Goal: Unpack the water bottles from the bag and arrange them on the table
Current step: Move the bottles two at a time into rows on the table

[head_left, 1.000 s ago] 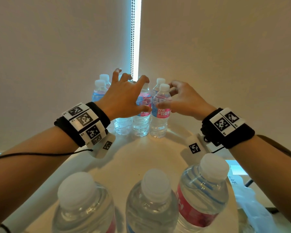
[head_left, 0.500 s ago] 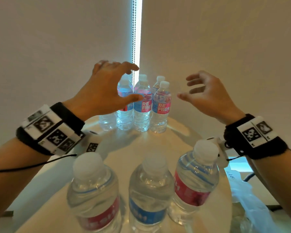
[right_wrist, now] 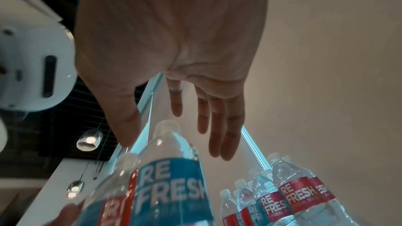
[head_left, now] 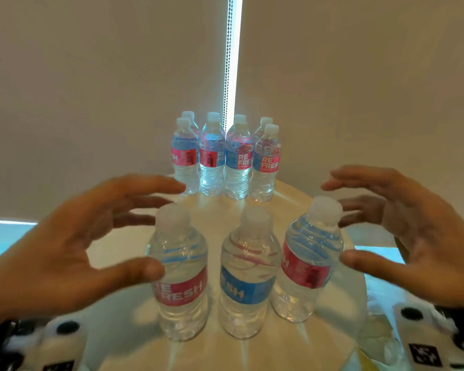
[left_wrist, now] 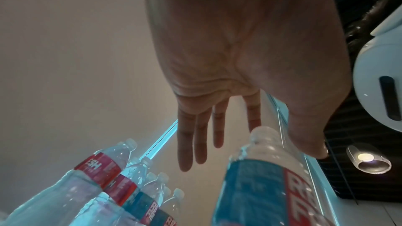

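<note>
Fingers spread and slack, the left hand [head_left: 65, 253] hovers at nine o'clock of the near row, thumb just beside the left bottle [head_left: 181, 274] with its pink label, grasping nothing. At six o'clock on the round table [head_left: 330, 204] stands the middle bottle [head_left: 248, 277], blue label forward. Next comes the right bottle [head_left: 310, 261], leaning a little toward one o'clock. At three o'clock the right hand [head_left: 418, 236] mirrors the left, palm inward, empty and relaxed. Far back at twelve o'clock, the rear cluster of bottles [head_left: 225, 156] stands tight together against the window blind. At five o'clock the plastic bag [head_left: 381, 349] lies crumpled. My worry: if both palms close in carelessly, a knuckle clipping a cap could topple one bottle into its neighbours, since they stand close and look top-heavy.
</note>
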A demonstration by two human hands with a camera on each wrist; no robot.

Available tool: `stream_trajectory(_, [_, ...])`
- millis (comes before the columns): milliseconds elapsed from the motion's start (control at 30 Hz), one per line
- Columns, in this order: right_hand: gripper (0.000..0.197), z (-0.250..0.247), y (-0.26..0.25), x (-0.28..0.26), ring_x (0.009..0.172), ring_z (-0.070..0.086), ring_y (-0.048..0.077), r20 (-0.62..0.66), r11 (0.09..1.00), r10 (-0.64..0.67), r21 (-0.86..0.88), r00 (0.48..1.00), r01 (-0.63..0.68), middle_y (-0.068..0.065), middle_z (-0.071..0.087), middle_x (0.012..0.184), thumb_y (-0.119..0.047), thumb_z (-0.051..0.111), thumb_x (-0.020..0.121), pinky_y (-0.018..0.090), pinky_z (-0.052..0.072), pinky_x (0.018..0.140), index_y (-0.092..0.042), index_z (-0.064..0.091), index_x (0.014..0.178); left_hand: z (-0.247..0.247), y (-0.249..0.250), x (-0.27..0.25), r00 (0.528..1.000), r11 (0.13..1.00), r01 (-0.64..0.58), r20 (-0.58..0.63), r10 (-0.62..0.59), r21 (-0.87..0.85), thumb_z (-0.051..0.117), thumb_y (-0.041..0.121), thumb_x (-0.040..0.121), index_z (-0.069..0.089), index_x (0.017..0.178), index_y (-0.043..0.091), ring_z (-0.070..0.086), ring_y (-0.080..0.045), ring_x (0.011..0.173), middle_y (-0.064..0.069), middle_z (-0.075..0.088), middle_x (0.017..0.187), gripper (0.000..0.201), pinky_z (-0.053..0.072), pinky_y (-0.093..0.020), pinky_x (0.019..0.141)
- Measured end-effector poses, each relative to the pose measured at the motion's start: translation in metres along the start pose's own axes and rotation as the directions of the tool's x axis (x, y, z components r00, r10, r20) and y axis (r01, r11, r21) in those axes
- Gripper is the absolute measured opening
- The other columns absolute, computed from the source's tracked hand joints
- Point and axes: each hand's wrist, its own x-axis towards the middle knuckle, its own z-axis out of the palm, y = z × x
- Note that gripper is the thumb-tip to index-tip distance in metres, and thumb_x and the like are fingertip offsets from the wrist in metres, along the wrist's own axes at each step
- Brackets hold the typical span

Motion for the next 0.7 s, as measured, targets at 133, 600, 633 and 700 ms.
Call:
stream_trajectory(133, [0.087, 0.019, -0.006, -0.017, 0.111, 0.067, 0.007, 0.022, 0.984, -0.014, -0.179, 1.000, 0.018, -0.016, 0.058, 0.135, -0.042, 0.083, 0.070, 0.015, 0.053, 0.088, -0.038, 0.039, 0.145, 0.016, 0.004, -0.024, 1.000, 0.996, 0.019, -0.016, -0.018, 0.087, 0.081, 0.058, 0.062, 0.048, 0.136, 0.045, 0.068, -0.015, 0.110, 0.014, 0.062, 0.133, 0.082, 0.059, -0.033, 0.083])
stream_trajectory(600, [0.079, 0.029, 0.001, 0.023, 0.094, 0.072, 0.020, -0.049, 0.997, 0.054, -0.054, 0.997, -0.057, -0.001, 0.058, 0.123, -0.028, 0.085, 0.068, 0.032, 0.062, 0.073, -0.038, 0.045, 0.135, 0.007, 0.003, 0.014, 0.974, 0.981, 0.177, -0.132, -0.186, -0.077, 0.090, 0.048, 0.045, 0.052, 0.125, 0.049, 0.072, -0.025, 0.090, -0.004, 0.063, 0.112, 0.089, 0.063, -0.039, 0.065])
stream_trajectory(633, [0.079, 0.030, 0.005, 0.034, 0.089, 0.072, 0.021, -0.064, 0.997, 0.062, -0.048, 0.996, -0.066, 0.001, 0.058, 0.120, -0.021, 0.086, 0.068, 0.034, 0.062, 0.071, -0.038, 0.045, 0.134, 0.002, -0.004, 0.023, 0.971, 0.981, 0.183, -0.146, -0.192, -0.070, 0.090, 0.042, 0.046, 0.052, 0.125, 0.049, 0.071, -0.029, 0.089, -0.002, 0.063, 0.110, 0.088, 0.063, -0.042, 0.066])
stream_trajectory(700, [0.080, 0.036, 0.014, 0.058, 0.078, 0.071, 0.022, -0.081, 0.995, 0.058, -0.071, 0.995, -0.064, -0.002, 0.056, 0.115, -0.014, 0.087, 0.069, 0.035, 0.062, 0.067, -0.038, 0.044, 0.132, -0.004, -0.017, 0.041, 0.968, 0.981, 0.187, -0.163, -0.192, -0.049, 0.085, 0.035, 0.050, 0.051, 0.124, 0.050, 0.069, -0.027, 0.085, 0.017, 0.063, 0.103, 0.083, 0.061, -0.039, 0.067])
